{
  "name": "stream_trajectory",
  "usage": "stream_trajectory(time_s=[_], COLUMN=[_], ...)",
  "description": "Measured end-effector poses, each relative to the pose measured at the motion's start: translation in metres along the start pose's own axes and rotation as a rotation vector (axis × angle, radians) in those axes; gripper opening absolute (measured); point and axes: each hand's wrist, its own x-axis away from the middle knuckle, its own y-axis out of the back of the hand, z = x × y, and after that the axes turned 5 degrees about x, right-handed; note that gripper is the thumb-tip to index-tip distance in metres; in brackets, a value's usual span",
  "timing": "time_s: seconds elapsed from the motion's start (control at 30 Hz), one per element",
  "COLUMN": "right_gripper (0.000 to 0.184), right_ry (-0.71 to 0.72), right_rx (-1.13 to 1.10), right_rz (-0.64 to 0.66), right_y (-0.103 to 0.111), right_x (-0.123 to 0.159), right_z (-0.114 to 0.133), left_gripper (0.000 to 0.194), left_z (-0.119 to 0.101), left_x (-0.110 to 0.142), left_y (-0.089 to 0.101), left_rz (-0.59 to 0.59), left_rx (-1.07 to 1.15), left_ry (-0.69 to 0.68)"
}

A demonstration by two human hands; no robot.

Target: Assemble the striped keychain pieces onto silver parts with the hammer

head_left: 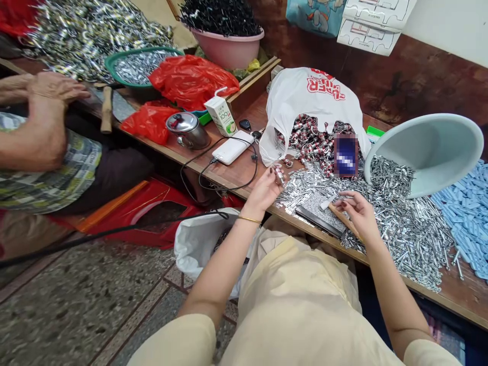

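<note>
My left hand [266,189] pinches a small silver piece with red bands [279,175] above the table's front edge. My right hand [358,212] has its fingers bent and apart, with nothing I can make out between them. Close beside it lies a wooden-handled tool [346,221] with a pale head; whether the palm touches the handle I cannot tell. Dark metal bars [318,221] lie by the tool. Loose silver metal parts [305,184] spread around both hands. Behind them, red-and-silver pieces [305,137] spill from a white plastic bag [282,96].
A tilted grey-green basin [442,147] holds metal parts, with light-blue pieces [465,218] at its right. Leftward are a white power bank [233,147] with a cable, a drink carton [220,116] and a metal cup [186,131]. Another person's arms [46,107] are far left.
</note>
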Motion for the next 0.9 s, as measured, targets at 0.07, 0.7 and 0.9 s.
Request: stream_trajectory(time_s=[0.07, 0.7, 0.9], right_gripper=[0.022, 0.028, 0.025], right_ry=[0.066, 0.672, 0.697], right_rx=[-0.025, 0.612, 0.629], right_rz=[0.028, 0.02, 0.023], right_y=[-0.022, -0.042, -0.04], right_x=[0.001, 0.008, 0.008], right_z=[0.021, 0.076, 0.073], left_gripper=[0.029, 0.017, 0.022], left_z=[0.008, 0.007, 0.001], left_x=[0.022, 0.096, 0.098], left_y=[-0.02, -0.047, -0.047], left_rz=[0.105, 0.224, 0.268], left_rx=[-0.048, -0.831, -0.825], left_ry=[-0.024, -0.591, -0.551])
